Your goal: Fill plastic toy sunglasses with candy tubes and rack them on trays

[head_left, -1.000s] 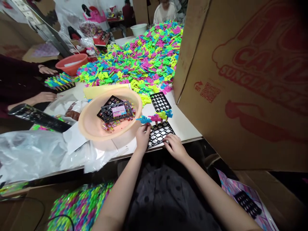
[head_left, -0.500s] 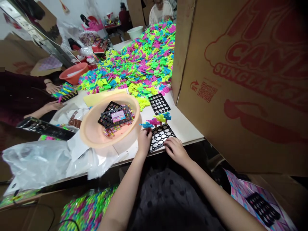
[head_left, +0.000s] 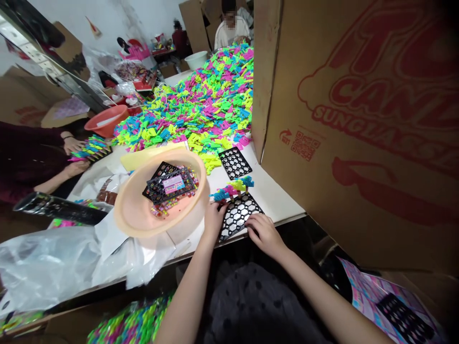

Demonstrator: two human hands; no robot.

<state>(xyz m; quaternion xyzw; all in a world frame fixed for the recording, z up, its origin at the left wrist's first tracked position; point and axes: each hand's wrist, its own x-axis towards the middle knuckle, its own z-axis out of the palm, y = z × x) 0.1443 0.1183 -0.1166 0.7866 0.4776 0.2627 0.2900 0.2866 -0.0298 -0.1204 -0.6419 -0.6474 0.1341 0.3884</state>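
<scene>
A black grid tray [head_left: 238, 216] with rows of round holes lies flat at the table's near edge. Along its far side stand several bright plastic pieces on short stems: a blue piece [head_left: 219, 195] at the left, a yellow piece [head_left: 236, 185] and another blue one [head_left: 247, 181], with pink between. My left hand [head_left: 214, 220] is closed at the tray's far left edge, its fingertips just below the left blue piece and partly hidden. Over the right side of the tray my right hand [head_left: 264, 233] rests with bent fingers and the thumb apart, holding nothing visible.
A peach basin [head_left: 125, 215] at left contains black trays and small wrapped candies. Another black tray [head_left: 235, 163] lies beyond mine, before a heap of coloured pieces [head_left: 201, 105]. A tall carton [head_left: 344, 143] blocks the right. A co-worker's hands [head_left: 73, 143] handle pieces at far left.
The camera view has shifted, so the scene sits slightly lower. Both my hands stay at the tray with little visible movement. The co-worker's near hand at left has shifted slightly.
</scene>
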